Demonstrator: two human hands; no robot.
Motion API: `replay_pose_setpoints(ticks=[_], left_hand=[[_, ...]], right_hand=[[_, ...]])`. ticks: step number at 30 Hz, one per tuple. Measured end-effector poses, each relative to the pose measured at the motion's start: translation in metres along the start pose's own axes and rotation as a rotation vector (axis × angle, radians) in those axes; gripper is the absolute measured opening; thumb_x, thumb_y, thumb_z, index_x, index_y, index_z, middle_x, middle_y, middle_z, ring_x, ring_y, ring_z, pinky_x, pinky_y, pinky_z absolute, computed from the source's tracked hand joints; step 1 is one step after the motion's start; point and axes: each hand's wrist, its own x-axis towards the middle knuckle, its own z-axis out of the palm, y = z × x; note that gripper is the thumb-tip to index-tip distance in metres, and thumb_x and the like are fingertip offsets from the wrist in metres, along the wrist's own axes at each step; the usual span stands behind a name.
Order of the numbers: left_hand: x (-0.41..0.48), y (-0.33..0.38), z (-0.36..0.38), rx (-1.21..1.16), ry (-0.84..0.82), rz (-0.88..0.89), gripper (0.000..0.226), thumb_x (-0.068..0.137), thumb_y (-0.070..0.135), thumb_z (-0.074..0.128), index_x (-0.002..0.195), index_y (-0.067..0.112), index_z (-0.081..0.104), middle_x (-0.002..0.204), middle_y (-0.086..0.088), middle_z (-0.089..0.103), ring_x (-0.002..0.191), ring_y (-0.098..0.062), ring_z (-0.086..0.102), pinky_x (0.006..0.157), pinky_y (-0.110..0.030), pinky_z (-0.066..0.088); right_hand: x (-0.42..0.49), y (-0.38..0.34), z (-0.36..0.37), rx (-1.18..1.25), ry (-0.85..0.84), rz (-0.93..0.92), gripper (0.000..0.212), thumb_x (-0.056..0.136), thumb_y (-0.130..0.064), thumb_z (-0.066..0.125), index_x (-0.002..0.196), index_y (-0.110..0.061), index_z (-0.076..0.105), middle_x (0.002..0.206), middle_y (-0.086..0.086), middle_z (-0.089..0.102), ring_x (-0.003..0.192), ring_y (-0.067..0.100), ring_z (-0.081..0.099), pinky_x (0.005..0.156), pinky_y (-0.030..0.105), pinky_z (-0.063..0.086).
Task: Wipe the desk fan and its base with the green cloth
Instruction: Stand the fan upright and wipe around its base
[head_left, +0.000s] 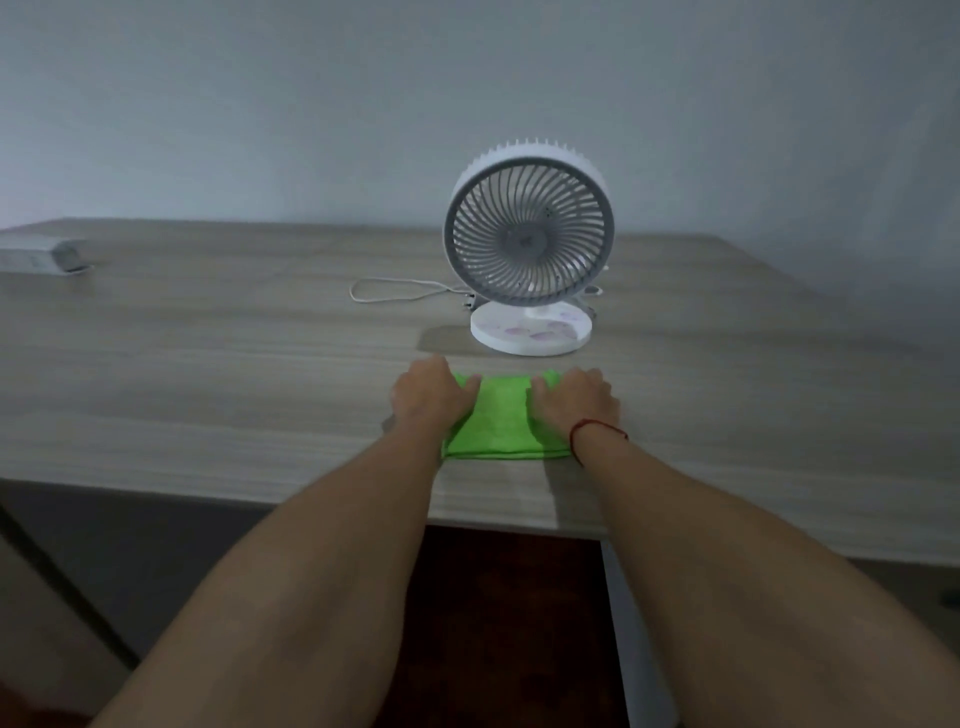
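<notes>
Left hand (428, 395): lies on the left end of the green cloth (501, 421), thumb on top. The fingers are hidden past the knuckles, so I cannot tell whether it pinches the edge or only presses.
Right hand (576, 402): lies the same way on the right end, thumb on top. Its grip is equally unclear.
Green cloth: folded flat on the counter (208, 364) near its front edge, under both hands and not touching the fan.
Desk fan (529, 234): upright at 12 o'clock from the cloth, grille facing the person.
Base (530, 332): a round white disc just beyond the cloth's far edge.
Cable (395, 291): a thin white loop on the counter at 9 o'clock from the fan.
Tipping risk: the fan looks light and top-heavy, so a firm push on the grille with nothing steadying the base would likely tilt it backward or slide it away.
Cable risk: a sweep round the base toward 9 o'clock could catch the loop and drag the fan sideways.
Snag risk: the narrow slats and ribbed rim could catch a loose fold of cloth and yank the head off its angle.
</notes>
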Motion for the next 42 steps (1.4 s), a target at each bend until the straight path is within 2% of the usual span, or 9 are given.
replay_pose_setpoints(ticks=[3, 7, 9, 11, 14, 17, 23, 33, 42], left_hand=[[0.024, -0.001, -0.001, -0.092, -0.001, -0.009, 0.058, 0.09, 0.055, 0.046, 0.117, 0.006, 0.062, 0.121, -0.015, 0.063, 0.114, -0.035, 0.059, 0.096, -0.042, 0.047], [0.06, 0.002, 0.014, -0.224, -0.006, 0.09, 0.029, 0.096, 0.029, 0.044, 0.1, 0.007, 0.062, 0.108, -0.016, 0.066, 0.104, -0.035, 0.061, 0.09, -0.041, 0.048], [0.08, 0.006, 0.025, -0.241, -0.004, 0.133, 0.029, 0.096, 0.02, 0.042, 0.109, 0.006, 0.064, 0.114, -0.018, 0.066, 0.107, -0.035, 0.06, 0.093, -0.042, 0.048], [0.1, 0.011, 0.035, -0.239, -0.028, 0.15, 0.035, 0.096, 0.017, 0.04, 0.119, 0.003, 0.062, 0.123, -0.021, 0.064, 0.112, -0.036, 0.059, 0.096, -0.041, 0.046], [0.124, 0.023, 0.043, -0.189, -0.106, 0.131, 0.045, 0.099, 0.018, 0.036, 0.141, 0.001, 0.043, 0.141, -0.024, 0.051, 0.129, -0.038, 0.048, 0.105, -0.04, 0.038], [0.141, 0.03, 0.05, -0.122, -0.149, 0.145, 0.05, 0.104, 0.027, 0.025, 0.148, 0.004, 0.032, 0.152, -0.021, 0.038, 0.139, -0.036, 0.038, 0.112, -0.038, 0.029], [0.165, 0.028, 0.063, -0.085, -0.157, 0.215, 0.045, 0.103, 0.03, 0.024, 0.135, 0.008, 0.047, 0.147, -0.019, 0.046, 0.133, -0.035, 0.045, 0.107, -0.038, 0.032], [0.149, 0.025, 0.061, -0.122, -0.171, 0.187, 0.046, 0.101, 0.028, 0.026, 0.136, 0.007, 0.045, 0.144, -0.022, 0.048, 0.129, -0.038, 0.047, 0.105, -0.04, 0.036], [0.092, 0.013, 0.043, -0.185, -0.202, 0.155, 0.045, 0.102, 0.026, 0.028, 0.139, 0.004, 0.043, 0.141, -0.025, 0.05, 0.128, -0.039, 0.048, 0.107, -0.042, 0.039]], right_hand=[[0.024, 0.005, -0.001, 0.066, 0.066, 0.043, 0.048, 0.094, -0.037, 0.038, 0.124, -0.003, 0.055, 0.132, 0.021, 0.051, 0.123, 0.037, 0.048, 0.103, 0.043, 0.037], [0.064, 0.01, 0.009, 0.121, 0.079, 0.09, 0.041, 0.093, -0.029, 0.032, 0.116, -0.007, 0.058, 0.129, 0.018, 0.057, 0.121, 0.034, 0.052, 0.105, 0.043, 0.033], [0.083, 0.011, 0.016, 0.132, 0.066, 0.084, 0.038, 0.093, -0.027, 0.031, 0.114, -0.009, 0.057, 0.129, 0.016, 0.058, 0.121, 0.032, 0.052, 0.106, 0.043, 0.03], [0.101, 0.01, 0.019, 0.15, 0.066, 0.085, 0.038, 0.094, -0.026, 0.03, 0.12, -0.01, 0.052, 0.133, 0.016, 0.056, 0.124, 0.032, 0.05, 0.107, 0.043, 0.027], [0.127, 0.011, 0.02, 0.182, 0.075, 0.139, 0.042, 0.096, -0.024, 0.028, 0.131, -0.01, 0.046, 0.136, 0.019, 0.054, 0.129, 0.032, 0.047, 0.113, 0.042, 0.023], [0.149, 0.015, 0.023, 0.181, 0.086, 0.166, 0.04, 0.096, -0.023, 0.028, 0.127, -0.009, 0.05, 0.135, 0.018, 0.055, 0.128, 0.031, 0.047, 0.113, 0.041, 0.023], [0.166, 0.02, 0.027, 0.194, 0.12, 0.156, 0.037, 0.093, -0.019, 0.032, 0.122, -0.011, 0.053, 0.135, 0.016, 0.055, 0.129, 0.03, 0.046, 0.114, 0.04, 0.023], [0.154, 0.024, 0.024, 0.215, 0.065, 0.126, 0.038, 0.09, -0.019, 0.039, 0.123, -0.013, 0.055, 0.134, 0.017, 0.056, 0.132, 0.032, 0.044, 0.119, 0.042, 0.017], [0.096, 0.022, 0.013, 0.263, 0.0, 0.122, 0.044, 0.091, -0.022, 0.041, 0.132, -0.01, 0.048, 0.136, 0.02, 0.054, 0.128, 0.036, 0.048, 0.109, 0.038, 0.035]])
